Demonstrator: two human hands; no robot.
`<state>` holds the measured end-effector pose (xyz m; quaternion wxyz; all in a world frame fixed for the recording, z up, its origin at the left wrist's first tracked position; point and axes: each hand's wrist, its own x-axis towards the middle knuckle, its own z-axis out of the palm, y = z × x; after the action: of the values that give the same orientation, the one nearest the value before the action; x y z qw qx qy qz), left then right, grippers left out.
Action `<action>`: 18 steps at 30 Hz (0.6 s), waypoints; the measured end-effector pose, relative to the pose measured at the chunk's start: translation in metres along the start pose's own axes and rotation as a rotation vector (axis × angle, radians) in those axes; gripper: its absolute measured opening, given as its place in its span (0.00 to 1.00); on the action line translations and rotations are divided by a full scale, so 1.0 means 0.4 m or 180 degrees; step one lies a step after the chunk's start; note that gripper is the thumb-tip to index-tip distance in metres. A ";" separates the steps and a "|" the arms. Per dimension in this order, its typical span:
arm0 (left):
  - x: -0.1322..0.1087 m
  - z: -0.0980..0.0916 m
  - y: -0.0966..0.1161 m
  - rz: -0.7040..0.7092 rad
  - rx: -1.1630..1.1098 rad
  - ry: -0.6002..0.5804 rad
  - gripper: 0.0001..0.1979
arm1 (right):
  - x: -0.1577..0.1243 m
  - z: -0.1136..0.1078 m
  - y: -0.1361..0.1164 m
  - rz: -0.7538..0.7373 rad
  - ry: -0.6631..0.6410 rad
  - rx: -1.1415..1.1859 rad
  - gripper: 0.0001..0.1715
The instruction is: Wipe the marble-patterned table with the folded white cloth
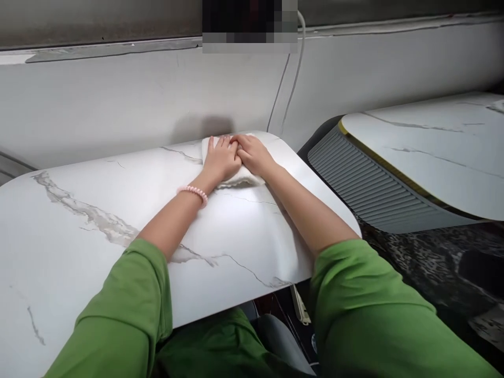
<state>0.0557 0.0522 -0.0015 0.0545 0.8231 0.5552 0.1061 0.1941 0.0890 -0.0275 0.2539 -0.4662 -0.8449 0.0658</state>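
A folded white cloth (246, 177) lies near the far edge of a white marble-patterned table (244, 226). My left hand (222, 159) rests flat on it, with the fingers stretched toward the wall. Beside it, touching its fingers, my right hand (254, 153) has bent fingers closed on the cloth. The cloth's left part shows past my left fingers, and its near edge sticks out below both hands. What lies under my palms is hidden. A pink coiled band (192, 194) circles my left wrist.
A pale wall (118, 100) stands right behind the table, with a white cable (295, 79) hanging down it. To the right is a second marble-patterned table (433, 142) with a ribbed grey side (366, 184). Dark patterned flooring (417, 262) shows below it.
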 end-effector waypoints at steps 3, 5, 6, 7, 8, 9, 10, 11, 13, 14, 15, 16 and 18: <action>0.048 0.001 -0.033 -0.0001 -0.0091 0.0077 0.28 | 0.055 0.027 0.034 0.0059 0.0073 -0.0034 0.21; 0.068 0.002 -0.046 -0.0006 -0.0101 0.0109 0.28 | 0.074 0.040 0.051 0.0052 0.0137 -0.0068 0.21; 0.074 0.004 -0.050 -0.0008 -0.0086 0.0117 0.27 | 0.079 0.044 0.057 0.0031 0.0159 -0.0091 0.21; 0.078 0.005 -0.052 -0.0010 -0.0063 0.0116 0.27 | 0.082 0.047 0.061 0.0001 0.0176 -0.0118 0.22; 0.080 0.006 -0.054 -0.0013 -0.0038 0.0110 0.27 | 0.082 0.049 0.063 -0.0029 0.0191 -0.0146 0.22; 0.079 0.007 -0.054 -0.0014 -0.0016 0.0101 0.27 | 0.080 0.049 0.062 -0.0053 0.0208 -0.0170 0.22; 0.076 0.008 -0.053 -0.0016 0.0000 0.0094 0.28 | 0.076 0.049 0.059 -0.0064 0.0227 -0.0183 0.22; 0.070 0.009 -0.051 -0.0026 0.0013 0.0087 0.28 | 0.071 0.048 0.053 -0.0060 0.0247 -0.0184 0.22; 0.053 0.008 -0.045 -0.0054 0.0039 0.0077 0.28 | 0.056 0.045 0.036 -0.0029 0.0276 -0.0150 0.22; 0.040 0.007 -0.041 -0.0069 0.0057 0.0071 0.28 | 0.047 0.043 0.025 -0.0016 0.0279 -0.0127 0.22; 0.026 0.006 -0.035 -0.0081 0.0079 0.0059 0.28 | 0.035 0.040 0.013 -0.0012 0.0275 -0.0105 0.22; 0.009 0.004 -0.028 -0.0090 0.0103 0.0047 0.28 | 0.021 0.036 0.001 -0.0020 0.0263 -0.0090 0.22; -0.032 -0.001 -0.011 -0.0088 0.0144 0.0022 0.27 | -0.013 0.028 -0.025 -0.0062 0.0219 -0.0081 0.23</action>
<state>0.0471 0.0420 -0.0036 0.0354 0.8161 0.5689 0.0956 0.1832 0.0805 -0.0354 0.2775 -0.4632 -0.8409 0.0365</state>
